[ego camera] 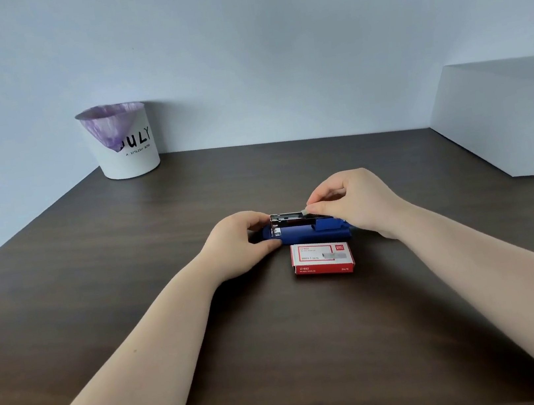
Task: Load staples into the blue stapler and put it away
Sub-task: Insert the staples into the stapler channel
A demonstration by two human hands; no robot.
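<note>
Mid-table (133,291), just behind the red staple box (322,260): blue stapler (311,232) lying open, long axis left to right. Left hand (240,241) clamped round its left end; right hand (349,204) pinching a staple strip (304,211) above the metal channel's right end, nearer for seating.

Surface (162,252): dark wood-grain, matt w/ soft sheen. Stapler (305,234): blue plastic body, smooth; magazine shiny metal. Staple box (321,258): red/white printed card, slight gloss. Bin (127,147): white, smooth matt; liner thin purple plastic film, crinkled.
</note>
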